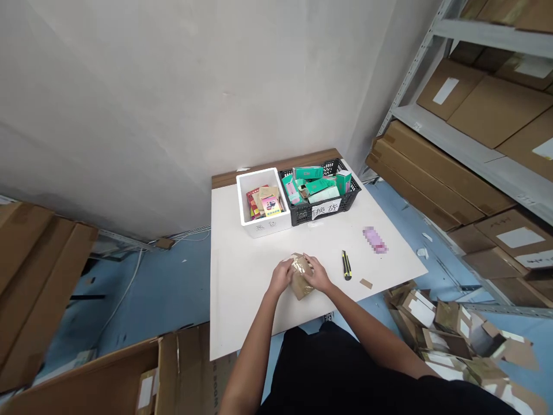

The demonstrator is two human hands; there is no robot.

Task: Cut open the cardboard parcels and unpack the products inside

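Note:
A small brown cardboard box (302, 286) with shiny clear tape on it lies near the front of the white table (242, 300). My left hand (282, 275) grips its left side, fingers bent around the far edge. On the opposite side, my right hand (317, 273) holds the same box, thumb and fingers at its upper right. A flap seems to stick up at the far end, partly covered by my fingers. To the right of my right hand lies a black and yellow utility knife (347, 266), and past it a small scrap of cardboard (366, 283).
At the back stand a white foam box (263, 227) of booklets and packets and a black plastic crate (302, 216) of green boxes. A blurred pink item (375, 240) lies on the right. Shelves (484, 141) with cartons flank the table; discarded boxes (458, 334) cover the floor.

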